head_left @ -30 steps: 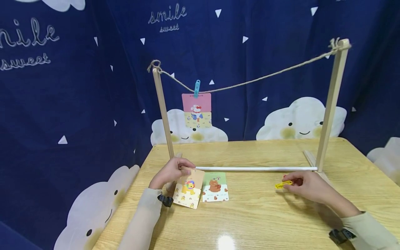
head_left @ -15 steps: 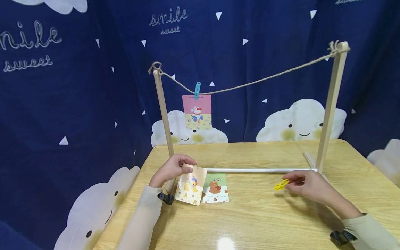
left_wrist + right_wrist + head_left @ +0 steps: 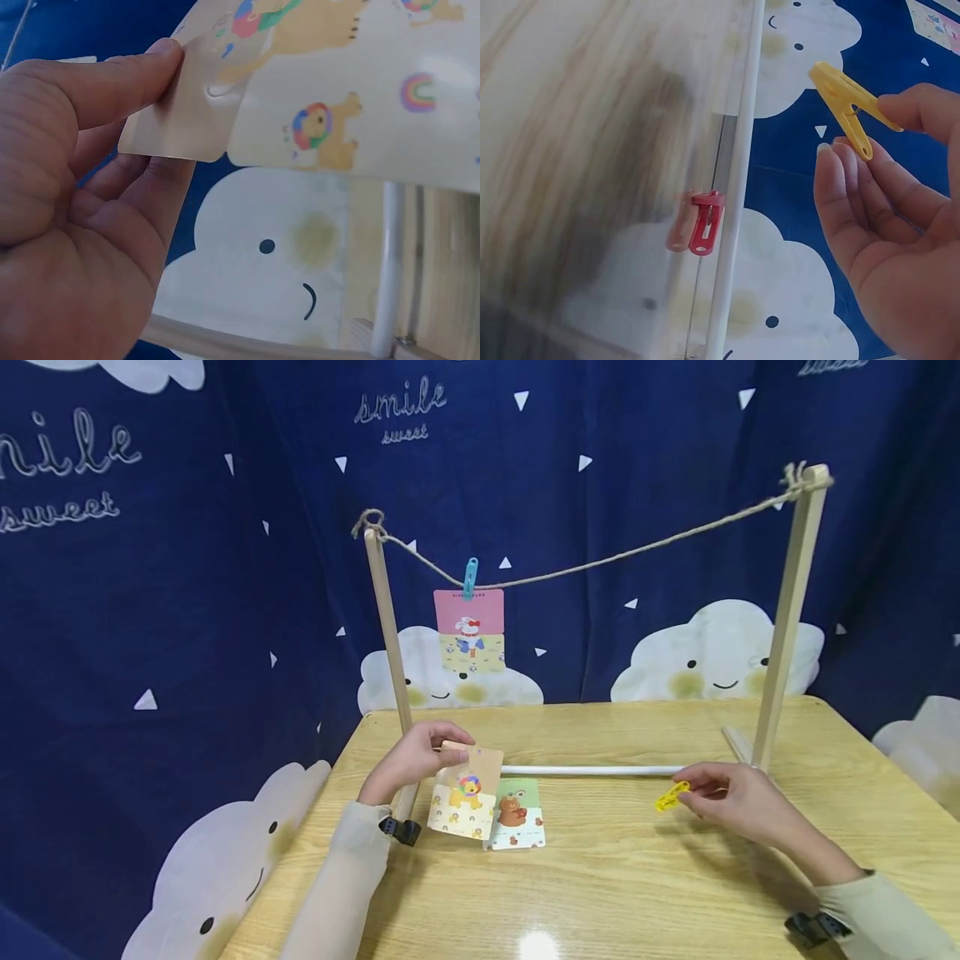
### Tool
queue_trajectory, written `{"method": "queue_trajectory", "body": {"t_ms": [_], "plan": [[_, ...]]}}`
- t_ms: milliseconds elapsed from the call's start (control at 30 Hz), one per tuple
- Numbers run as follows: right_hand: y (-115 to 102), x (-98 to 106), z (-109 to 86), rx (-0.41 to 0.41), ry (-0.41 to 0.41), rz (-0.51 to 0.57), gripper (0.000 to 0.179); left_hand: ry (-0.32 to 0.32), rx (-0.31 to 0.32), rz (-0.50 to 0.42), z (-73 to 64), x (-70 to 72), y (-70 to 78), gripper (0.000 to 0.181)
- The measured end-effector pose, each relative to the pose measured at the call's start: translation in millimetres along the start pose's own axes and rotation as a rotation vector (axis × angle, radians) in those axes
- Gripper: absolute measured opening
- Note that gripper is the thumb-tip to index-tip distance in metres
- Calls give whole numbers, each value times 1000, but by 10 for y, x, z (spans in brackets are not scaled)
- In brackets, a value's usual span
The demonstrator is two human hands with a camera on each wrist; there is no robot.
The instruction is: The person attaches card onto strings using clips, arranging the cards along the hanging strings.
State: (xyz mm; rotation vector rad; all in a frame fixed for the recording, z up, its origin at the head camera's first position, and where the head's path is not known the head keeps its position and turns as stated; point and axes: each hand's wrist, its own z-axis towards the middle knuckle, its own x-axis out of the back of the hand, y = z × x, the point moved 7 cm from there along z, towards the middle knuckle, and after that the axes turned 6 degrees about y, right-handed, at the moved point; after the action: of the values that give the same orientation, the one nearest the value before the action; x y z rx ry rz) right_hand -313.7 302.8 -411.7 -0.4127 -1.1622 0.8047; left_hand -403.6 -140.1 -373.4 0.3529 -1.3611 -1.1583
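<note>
Each hand pinches: left grip (image 3: 411, 762) a lion card (image 3: 467, 793), right grip (image 3: 735, 797) a yellow peg (image 3: 670, 797)

Nearest, behind each grip, come a black strap (image 3: 400, 831) and a pale sleeve (image 3: 337, 877). The left grip is clamped on the lion card near a top corner, thumb in front and fingers behind; the card slants down to the right of that grip. The right grip has thumb and fingertips clamped on the handles of the yellow peg, which points left, over the desk (image 3: 622, 885).

To the right of the left grip, a bear card (image 3: 522, 818) lies on the desk, partly hidden by the lion card. The right wrist view shows a red peg (image 3: 707, 225) on the desk near the right grip, just beside a white rod (image 3: 585, 770), which runs across beyond both grips.

A left post (image 3: 390, 635) rises beyond the left grip, a right post (image 3: 787, 627) beyond the right grip. The rope (image 3: 615, 557) between their tops sags; on it, above and beyond the left grip, a blue peg (image 3: 469, 578) holds a rabbit card (image 3: 471, 643). Farthest, a blue curtain (image 3: 570, 510) bears white clouds (image 3: 720, 643).
</note>
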Motion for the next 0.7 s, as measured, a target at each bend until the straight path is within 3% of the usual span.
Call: {"method": "queue_trajectory", "body": {"t_ms": [233, 433, 700], "plan": [[-105, 23, 15, 27, 21, 28, 20, 30, -28, 0, 57, 26, 126, 15], [-196, 81, 38, 46, 41, 48, 29, 54, -25, 12, 83, 49, 222, 15], [-282, 136, 90, 34, 67, 76, 29, 104, -46, 6, 118, 75, 354, 14]]}}
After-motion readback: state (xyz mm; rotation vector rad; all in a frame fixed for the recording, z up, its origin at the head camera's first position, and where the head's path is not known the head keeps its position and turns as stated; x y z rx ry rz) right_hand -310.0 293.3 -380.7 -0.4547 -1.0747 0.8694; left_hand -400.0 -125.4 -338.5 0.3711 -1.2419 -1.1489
